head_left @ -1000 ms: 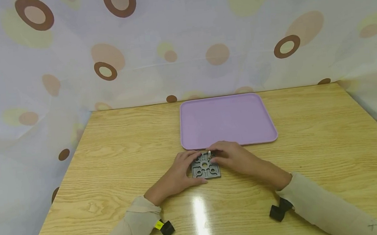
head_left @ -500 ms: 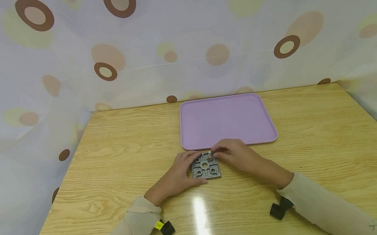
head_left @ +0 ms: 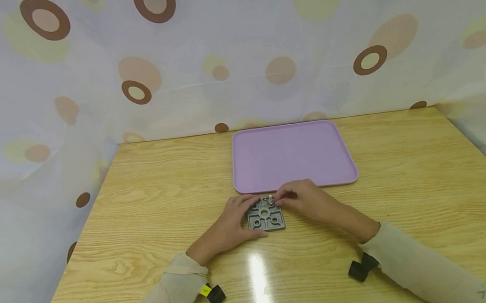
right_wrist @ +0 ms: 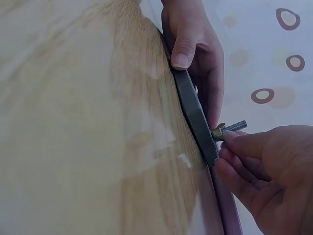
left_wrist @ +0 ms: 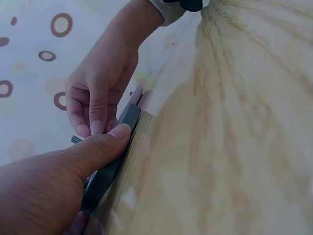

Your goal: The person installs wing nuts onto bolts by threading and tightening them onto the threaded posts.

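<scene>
A square grey metal plate [head_left: 266, 222] with ribs and round holes lies flat on the wooden table. My left hand [head_left: 227, 226] grips it from the left, thumb on the near edge and fingers at the far edge. From the plate's far right hole a threaded bolt [right_wrist: 236, 126] sticks up. Low on that bolt sits a brass-coloured wing nut [right_wrist: 218, 131], close against the plate. My right hand [head_left: 309, 202] pinches the wing nut from the right between thumb and fingertips. In the left wrist view, the plate's dark edge [left_wrist: 110, 171] shows under my left thumb.
Just beyond the plate lies a purple tray [head_left: 292, 154], its near rim close to my right fingers. The wooden table [head_left: 163, 176] meets a dotted curtain [head_left: 247, 94] at its back and sides. Small black devices [head_left: 216, 296] are strapped at both wrists.
My right hand has shifted slightly right and its fingers have changed position around the wing nut, so the bolt shows more plainly. My left hand and the plate have stayed put.
</scene>
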Tool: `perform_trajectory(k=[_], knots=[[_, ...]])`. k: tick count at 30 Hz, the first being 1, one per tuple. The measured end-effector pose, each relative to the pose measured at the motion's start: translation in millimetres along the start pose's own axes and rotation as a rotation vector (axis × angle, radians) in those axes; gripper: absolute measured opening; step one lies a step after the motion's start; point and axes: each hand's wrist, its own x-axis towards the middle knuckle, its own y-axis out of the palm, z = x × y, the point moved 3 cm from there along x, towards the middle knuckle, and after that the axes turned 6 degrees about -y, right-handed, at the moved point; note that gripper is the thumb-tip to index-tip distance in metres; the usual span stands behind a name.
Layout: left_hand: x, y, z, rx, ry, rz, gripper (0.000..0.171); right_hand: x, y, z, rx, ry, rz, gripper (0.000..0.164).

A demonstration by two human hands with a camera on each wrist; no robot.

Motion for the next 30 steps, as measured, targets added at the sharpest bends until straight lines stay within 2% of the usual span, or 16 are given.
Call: perform_trajectory(k=[5,9,16,25,30], knots=[[-0.4,-0.2,-0.1,0.002,-0.005,0.0,0.087,0.5,1.0,1.1,0.005,0.013,0.002,0.008],[-0.7,-0.6,-0.4,0.004,-0.002,-0.002,0.087,0.6,2.1,1.4,0.019,0.007,-0.019,0.02],[-1.1,-1.8,-1.5,0.012,0.006,0.0,0.087,0.3,5.0,1.1,-0.014,-0.057,-0.023,0.035],[-1.6,-2.1,-1.9,0.009,0.011,-0.007,0.087,0.3,8.6,1.8,-0.047,-0.081,0.028,0.04],[-1.5,-1.5,-1.2,0.005,0.011,-0.007,0.087,-0.4,7.1,2.8,-0.047,-0.065,0.016,0.038]])
